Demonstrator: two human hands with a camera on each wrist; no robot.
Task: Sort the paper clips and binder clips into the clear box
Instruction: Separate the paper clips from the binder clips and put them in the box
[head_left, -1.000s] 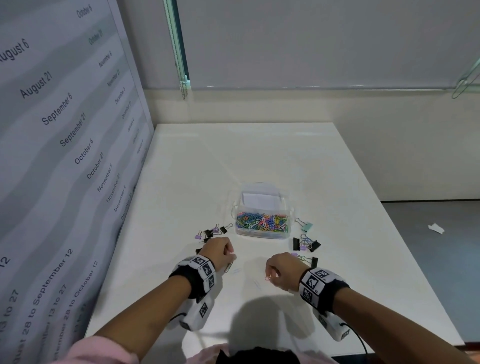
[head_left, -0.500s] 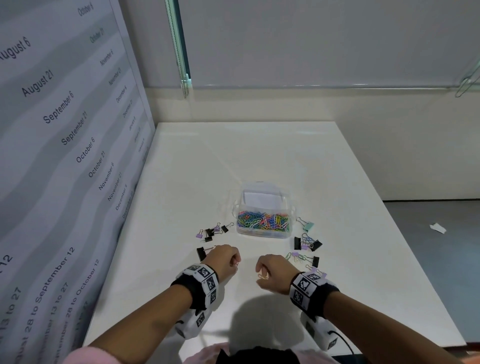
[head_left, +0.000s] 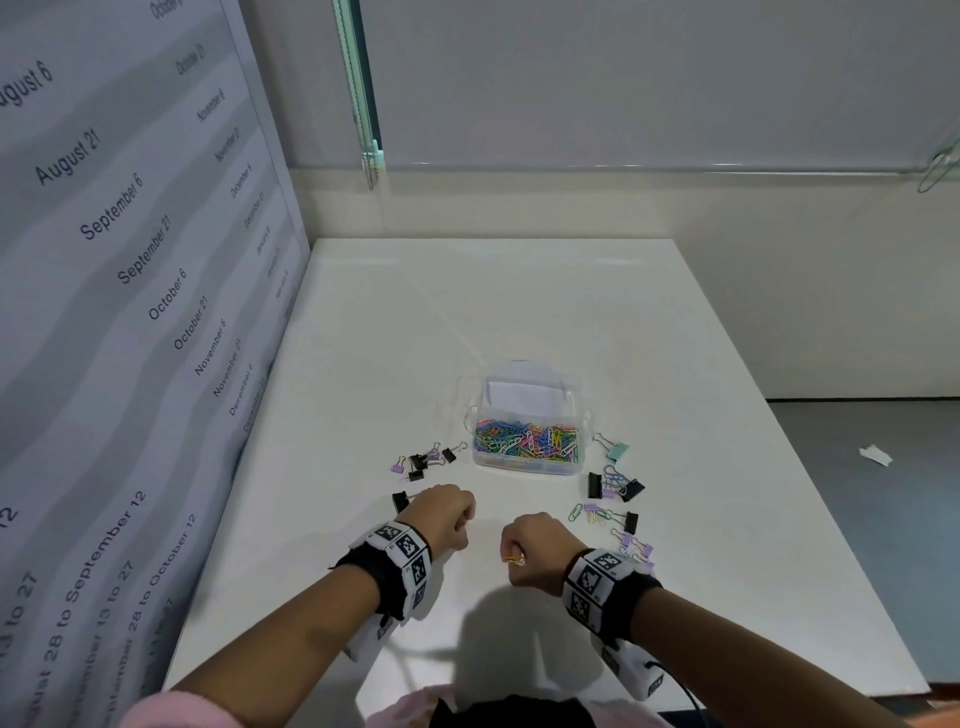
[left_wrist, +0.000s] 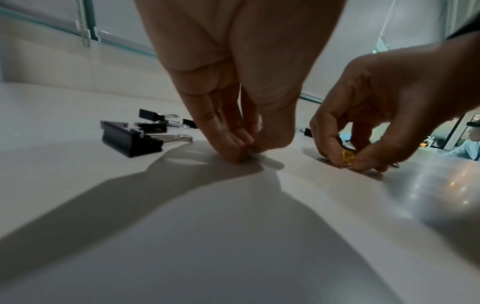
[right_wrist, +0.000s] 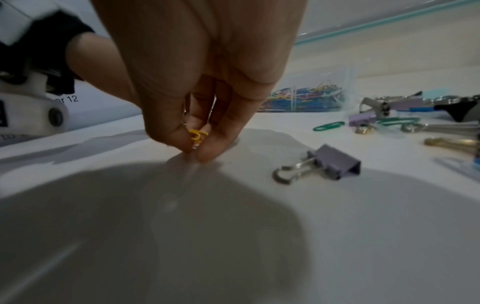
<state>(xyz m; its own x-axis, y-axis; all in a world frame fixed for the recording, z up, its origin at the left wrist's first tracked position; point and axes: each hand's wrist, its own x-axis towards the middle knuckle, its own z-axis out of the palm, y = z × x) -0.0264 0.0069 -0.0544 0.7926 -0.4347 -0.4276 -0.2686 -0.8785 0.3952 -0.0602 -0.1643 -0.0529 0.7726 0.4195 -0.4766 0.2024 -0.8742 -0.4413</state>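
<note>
Fingers (head_left: 511, 552) of the right hand (head_left: 535, 553) were pinched on a yellow paper clip (head_left: 514, 559) at the tabletop (head_left: 519, 312), short of the clear box (head_left: 527, 434), probably gathering strays before one carry. In the left-wrist view, the left hand (left_wrist: 233, 82) pinched something small against the tabletop, beside a black binder clip (left_wrist: 127, 140). The right-wrist view showed a purple binder clip (right_wrist: 335, 164) lying unsorted nearby.

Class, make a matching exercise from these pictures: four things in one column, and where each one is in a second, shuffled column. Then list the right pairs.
1. yellow paper clip
2. mint binder clip
3. heap of coloured paper clips
4. large black binder clip

A. inside the clear box
B. pinched in the right hand
C. on the table, left of the left hand
D. on the table, right of the box

Pairs: 1-B, 2-D, 3-A, 4-C
</note>
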